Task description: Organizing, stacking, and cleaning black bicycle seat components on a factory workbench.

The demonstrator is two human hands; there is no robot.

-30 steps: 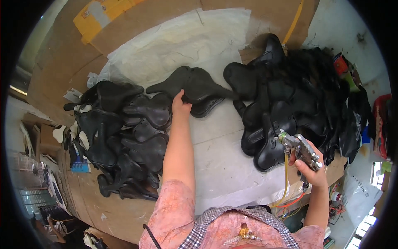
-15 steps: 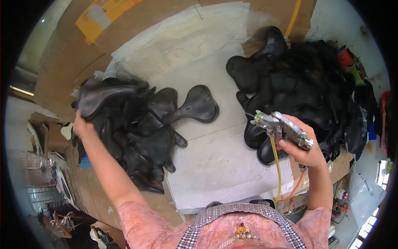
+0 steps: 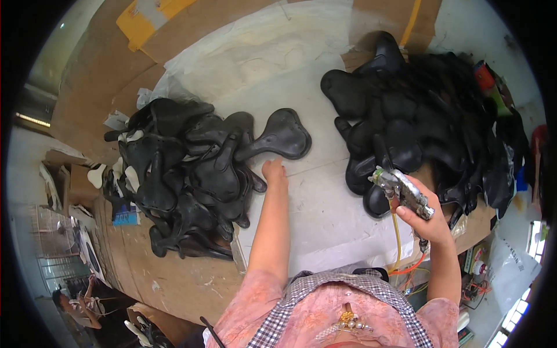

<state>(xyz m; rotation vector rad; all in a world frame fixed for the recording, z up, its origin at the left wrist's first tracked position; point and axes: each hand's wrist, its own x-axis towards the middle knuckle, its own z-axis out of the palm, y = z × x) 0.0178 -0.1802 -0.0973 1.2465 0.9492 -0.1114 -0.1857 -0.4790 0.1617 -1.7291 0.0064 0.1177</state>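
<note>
My right hand (image 3: 428,214) is closed around a metal spray gun (image 3: 404,193), held up in front of the right-hand pile, its nozzle toward the left. My left hand (image 3: 274,170) holds nothing; its fingers are a little apart, close to the lower edge of a black bicycle saddle (image 3: 285,132). That saddle lies at the right side of the left pile, its wide end toward the right and its narrow nose toward the heap. The left pile of black saddles (image 3: 217,180) is beside my left forearm.
A larger heap of black saddles (image 3: 418,124) covers the right side of the table (image 3: 313,197). Yellow and orange hoses (image 3: 399,243) hang below the spray gun. Cardboard (image 3: 93,81) stands behind the left pile. At the lower left, another person (image 3: 81,304) is visible.
My left hand has let go of a black saddle on the left pile and moved right, to the lone saddle's edge. My right hand still holds the spray gun, slightly lower.
</note>
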